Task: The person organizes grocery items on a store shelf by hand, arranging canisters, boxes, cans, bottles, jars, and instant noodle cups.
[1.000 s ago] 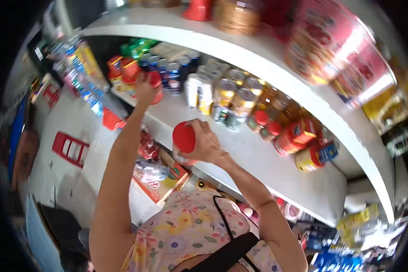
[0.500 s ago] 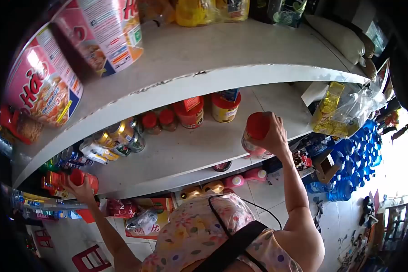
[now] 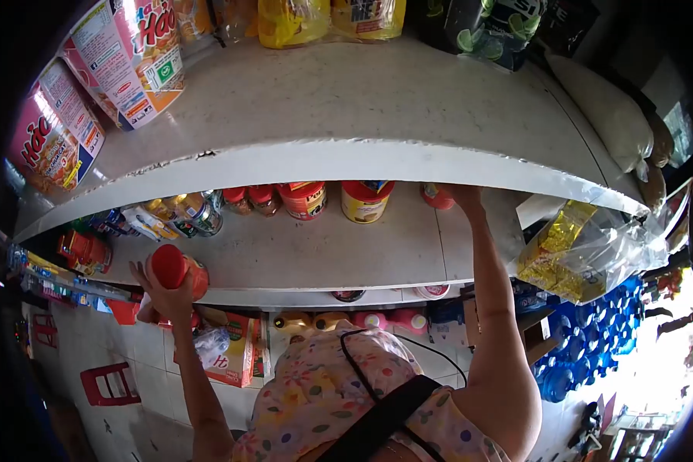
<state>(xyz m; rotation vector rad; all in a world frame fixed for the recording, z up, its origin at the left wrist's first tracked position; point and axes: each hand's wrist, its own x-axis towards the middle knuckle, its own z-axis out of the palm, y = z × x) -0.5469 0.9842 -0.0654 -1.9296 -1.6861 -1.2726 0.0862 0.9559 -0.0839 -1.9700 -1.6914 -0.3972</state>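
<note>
My left hand is closed round a red-lidded jar at the front edge of the middle shelf, toward its left side. My right hand reaches in under the upper shelf, its fingers mostly hidden by the board's edge. It is on another red jar, of which only the lower part shows. Left of that jar stands a yellow tub with a red lid, then a red tub and two small red-capped jars.
Cup noodle tubs and yellow packs stand on the upper shelf, whose white front edge overhangs. Cans line the middle shelf's left part. A plastic bag with gold packets hangs over the right end. Blue water bottles fill the floor at right.
My left hand has brought its jar rightward from the shelf's left end. My right hand has moved its jar deeper under the upper board. The camera view has shifted too.
</note>
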